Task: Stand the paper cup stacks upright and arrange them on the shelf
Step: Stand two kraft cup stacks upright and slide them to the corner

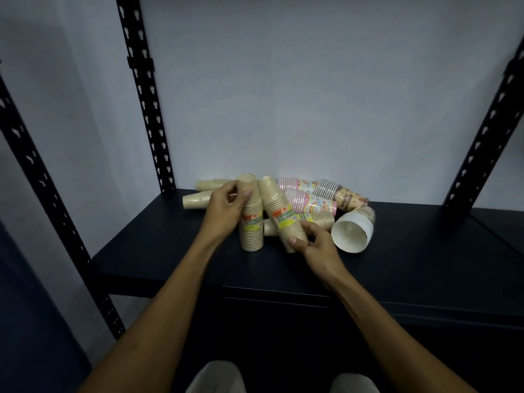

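My left hand [226, 207] grips a tan wrapped cup stack [251, 234] that stands upright on the dark shelf [158, 251]. My right hand [314, 239] holds the lower end of a second tan stack [279, 211], which leans to the left. Two more tan stacks [195, 200] lie on their sides behind my left hand. Another tan stack [319, 218] lies behind my right hand. Pink patterned stacks [309, 201] and a brown striped stack [329, 187] lie at the back. A white cup stack [350, 235] lies on its side with its mouth toward me.
Black perforated shelf posts stand at the back left [147, 109], front left [37, 177] and right [487, 137]. A pale wall [312, 95] closes the back. The shelf's front edge [283, 290] runs below my wrists.
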Demonstrator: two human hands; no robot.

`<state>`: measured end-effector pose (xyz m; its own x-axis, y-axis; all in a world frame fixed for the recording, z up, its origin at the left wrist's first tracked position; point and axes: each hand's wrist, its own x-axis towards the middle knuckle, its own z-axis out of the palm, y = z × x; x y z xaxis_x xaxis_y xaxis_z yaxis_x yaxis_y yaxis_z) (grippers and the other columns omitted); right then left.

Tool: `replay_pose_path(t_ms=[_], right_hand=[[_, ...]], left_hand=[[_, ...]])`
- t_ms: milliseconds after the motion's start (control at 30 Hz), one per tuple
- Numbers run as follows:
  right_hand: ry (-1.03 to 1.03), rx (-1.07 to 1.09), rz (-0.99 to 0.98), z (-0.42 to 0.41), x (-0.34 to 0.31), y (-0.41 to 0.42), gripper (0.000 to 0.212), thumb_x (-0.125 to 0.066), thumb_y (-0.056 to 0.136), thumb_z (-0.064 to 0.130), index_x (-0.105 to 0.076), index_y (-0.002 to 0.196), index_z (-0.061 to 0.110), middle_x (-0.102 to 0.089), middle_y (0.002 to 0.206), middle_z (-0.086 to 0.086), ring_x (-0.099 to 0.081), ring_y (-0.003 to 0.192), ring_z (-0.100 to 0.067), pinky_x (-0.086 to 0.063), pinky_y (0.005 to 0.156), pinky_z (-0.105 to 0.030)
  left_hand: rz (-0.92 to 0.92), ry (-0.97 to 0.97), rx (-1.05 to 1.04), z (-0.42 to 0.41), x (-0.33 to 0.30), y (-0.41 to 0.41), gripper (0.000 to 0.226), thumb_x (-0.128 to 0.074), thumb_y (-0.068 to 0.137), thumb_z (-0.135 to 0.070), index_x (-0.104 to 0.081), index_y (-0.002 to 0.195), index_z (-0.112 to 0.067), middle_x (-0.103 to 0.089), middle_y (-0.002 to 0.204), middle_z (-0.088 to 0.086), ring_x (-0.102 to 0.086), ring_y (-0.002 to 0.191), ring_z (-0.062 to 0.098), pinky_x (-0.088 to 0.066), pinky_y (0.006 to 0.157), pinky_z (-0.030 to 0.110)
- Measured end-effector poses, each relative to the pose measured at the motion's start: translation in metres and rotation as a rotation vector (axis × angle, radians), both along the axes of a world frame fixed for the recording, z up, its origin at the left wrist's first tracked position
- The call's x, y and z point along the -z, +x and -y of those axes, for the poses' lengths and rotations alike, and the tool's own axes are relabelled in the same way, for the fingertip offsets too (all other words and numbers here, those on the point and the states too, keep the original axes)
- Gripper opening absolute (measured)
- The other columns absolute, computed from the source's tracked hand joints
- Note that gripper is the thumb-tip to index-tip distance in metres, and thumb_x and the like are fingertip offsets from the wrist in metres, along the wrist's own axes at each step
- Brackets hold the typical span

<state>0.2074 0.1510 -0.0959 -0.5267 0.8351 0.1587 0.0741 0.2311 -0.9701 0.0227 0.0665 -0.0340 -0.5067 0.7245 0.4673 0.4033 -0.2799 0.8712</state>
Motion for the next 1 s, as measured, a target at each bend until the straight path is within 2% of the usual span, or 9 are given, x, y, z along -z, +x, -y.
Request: replay_pose_path(t_ms=[100,200,333,500,600,700,767,867,1000], right_hand=[[0.098,0.087,0.108,-0.005,0.003,-0.008,0.045,-0.071,0.084,0.019,-0.058,0.128,0.015,-0.067,0.119,0.001,-0.062,0.108,-0.014,-0.05,0.098,-0.041],[0.159,0.12,0.185,-0.007,-0.001,-0.011,0.05,-0.072,0.084,0.026,-0.057,0.129,0.013,-0.066,0.119,0.0,-0.061,0.108,-0.015,-0.049,0.097,-0.038],[0.16,0.098,0.213,-0.011,0.003,-0.006,0.046,-0.074,0.083,0.022,-0.057,0.124,0.013,-0.066,0.117,0.001,-0.061,0.107,-0.013,-0.049,0.097,-0.035],[0.22,0.096,0.264,-0.013,0.009,-0.002,0.044,-0.078,0.077,0.02,-0.053,0.113,0.017,-0.065,0.112,0.002,-0.062,0.101,-0.013,-0.052,0.092,-0.035],[0.251,0.106,0.251,-0.012,0.005,-0.008,0.05,-0.08,0.075,0.024,-0.052,0.115,0.018,-0.065,0.111,0.003,-0.063,0.098,-0.013,-0.053,0.086,-0.034],[0.258,0.129,0.258,-0.012,0.002,-0.016,0.048,-0.081,0.071,0.024,-0.05,0.107,0.019,-0.065,0.105,0.002,-0.064,0.093,-0.015,-0.054,0.082,-0.038],[0.251,0.145,0.251,-0.013,0.004,-0.019,0.049,-0.082,0.069,0.026,-0.048,0.105,0.021,-0.065,0.103,0.002,-0.064,0.092,-0.015,-0.055,0.081,-0.039],[0.257,0.143,0.213,-0.011,0.007,-0.019,0.05,-0.082,0.071,0.029,-0.051,0.108,0.02,-0.065,0.101,0.005,-0.063,0.09,-0.009,-0.055,0.079,-0.033],[0.237,0.117,0.157,-0.009,0.006,-0.015,0.049,-0.079,0.074,0.028,-0.054,0.115,0.02,-0.066,0.101,0.008,-0.062,0.089,-0.004,-0.054,0.077,-0.025]], left_hand=[[0.022,0.017,0.047,-0.004,0.006,0.003,0.032,-0.059,0.092,-0.023,-0.06,0.12,-0.007,-0.067,0.11,-0.004,-0.064,0.101,0.007,-0.05,0.082,0.02],[0.061,-0.009,0.08,0.0,0.017,0.002,0.04,-0.064,0.088,-0.021,-0.054,0.127,-0.016,-0.063,0.121,-0.006,-0.06,0.113,0.01,-0.05,0.093,0.025],[0.124,-0.126,0.113,0.009,0.051,-0.001,0.06,-0.071,0.082,-0.014,-0.045,0.137,-0.014,-0.058,0.132,-0.002,-0.055,0.122,0.009,-0.045,0.101,0.027],[0.162,-0.213,0.097,0.009,0.064,-0.005,0.053,-0.069,0.083,-0.013,-0.048,0.132,-0.011,-0.06,0.127,0.005,-0.058,0.118,0.015,-0.046,0.101,0.032],[0.15,-0.215,0.095,0.008,0.064,-0.003,0.048,-0.067,0.085,-0.012,-0.051,0.131,-0.011,-0.063,0.122,-0.002,-0.059,0.111,0.004,-0.046,0.099,0.025],[0.165,-0.235,0.098,0.008,0.065,-0.004,0.047,-0.07,0.083,-0.009,-0.055,0.127,-0.012,-0.065,0.114,-0.008,-0.061,0.103,-0.004,-0.049,0.096,0.022],[0.153,-0.259,0.087,0.007,0.068,-0.005,0.053,-0.075,0.078,-0.008,-0.054,0.127,-0.014,-0.065,0.117,-0.005,-0.061,0.107,0.001,-0.048,0.096,0.022],[0.102,-0.277,0.034,0.004,0.071,-0.004,0.061,-0.079,0.074,-0.01,-0.051,0.128,-0.014,-0.062,0.121,-0.003,-0.059,0.111,0.008,-0.046,0.095,0.022],[0.089,-0.266,0.001,0.005,0.072,-0.007,0.055,-0.077,0.075,-0.009,-0.055,0.125,-0.012,-0.063,0.121,0.001,-0.06,0.112,0.011,-0.047,0.097,0.026]])
